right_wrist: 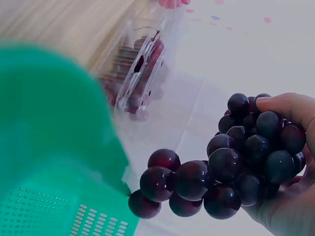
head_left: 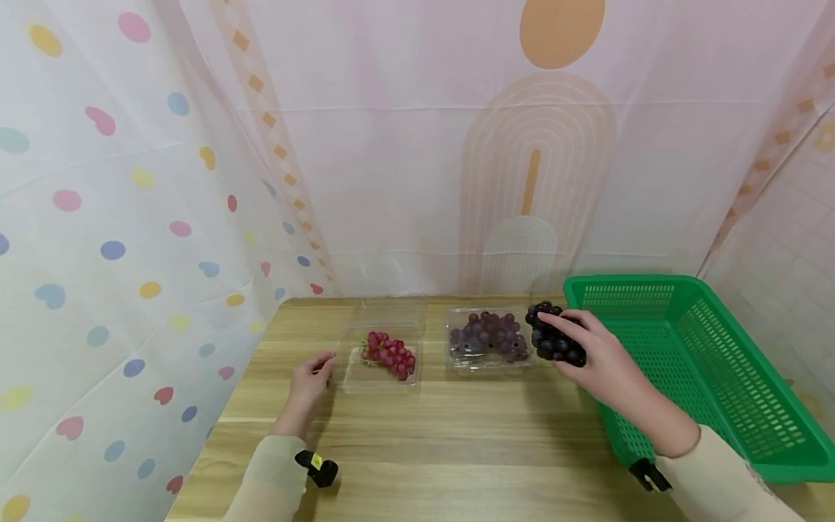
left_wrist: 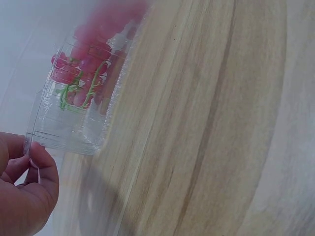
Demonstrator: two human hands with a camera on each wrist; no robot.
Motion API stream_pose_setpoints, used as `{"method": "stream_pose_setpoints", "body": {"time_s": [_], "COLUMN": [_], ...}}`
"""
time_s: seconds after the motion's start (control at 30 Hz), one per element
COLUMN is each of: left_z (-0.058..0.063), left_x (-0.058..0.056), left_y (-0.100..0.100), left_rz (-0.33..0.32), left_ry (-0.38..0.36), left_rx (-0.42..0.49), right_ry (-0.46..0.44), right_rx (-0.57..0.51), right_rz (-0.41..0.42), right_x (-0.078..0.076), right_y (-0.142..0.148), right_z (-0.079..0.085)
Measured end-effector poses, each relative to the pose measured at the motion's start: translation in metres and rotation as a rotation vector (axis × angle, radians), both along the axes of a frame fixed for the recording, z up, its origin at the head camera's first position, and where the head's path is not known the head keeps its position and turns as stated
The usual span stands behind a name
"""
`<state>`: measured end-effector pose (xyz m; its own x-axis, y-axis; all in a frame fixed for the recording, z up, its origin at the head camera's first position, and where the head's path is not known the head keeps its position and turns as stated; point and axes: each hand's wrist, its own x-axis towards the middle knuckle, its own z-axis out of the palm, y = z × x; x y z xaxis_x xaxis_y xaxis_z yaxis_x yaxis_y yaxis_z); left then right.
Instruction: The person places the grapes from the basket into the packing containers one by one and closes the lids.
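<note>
My right hand (head_left: 603,359) grips a bunch of dark grapes (head_left: 553,339), raised beside the green basket's left rim. In the right wrist view, the bunch (right_wrist: 224,162) hangs away from the fingers, which curl round its upper end. On the left, my left hand (head_left: 310,383) pinches the edge of a clear plastic box (head_left: 360,375) between thumb and fingers. Inside that box lies a bunch of red grapes (head_left: 389,355) with green stems (left_wrist: 74,91), its lid (head_left: 385,312) folded back against the curtain.
A second clear plastic box (head_left: 491,365), closed over purple grapes (head_left: 488,333), stands mid-table. On the right is a large green perforated basket (head_left: 701,290). Patterned curtains (head_left: 391,145) rise behind and to the left of the wooden table (head_left: 443,442).
</note>
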<state>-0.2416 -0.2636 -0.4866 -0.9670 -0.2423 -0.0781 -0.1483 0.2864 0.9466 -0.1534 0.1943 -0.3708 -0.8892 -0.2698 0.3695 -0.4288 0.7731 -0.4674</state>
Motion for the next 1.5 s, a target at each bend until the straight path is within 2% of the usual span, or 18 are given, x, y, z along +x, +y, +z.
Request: {"method": "stream_pose_setpoints", "body": {"time_s": [0.4, 0.57, 0.77, 1.17, 1.5], "left_z": [0.000, 0.000, 0.000, -0.001, -0.001], "left_x": [0.000, 0.001, 0.000, 0.001, 0.000], "left_y": [0.000, 0.000, 0.001, 0.000, -0.001], "left_rz": [-0.005, -0.006, -0.002, 0.003, -0.013], "left_ry": [0.007, 0.007, 0.006, 0.014, -0.001], "left_rx": [-0.012, -0.006, -0.003, -0.009, -0.009], "right_ry": [-0.034, 0.011, 0.049, -0.034, 0.020], "right_rx": [0.098, 0.107, 0.157, 0.139, 0.154], "right_rz": [0.072, 0.123, 0.151, 0.177, 0.219], "right_x": [-0.011, -0.021, -0.033, -0.054, -0.064], "right_y": [-0.036, -0.055, -0.079, -0.122, -0.149], "right_z": [0.020, 0.022, 0.020, 0.012, -0.006]}}
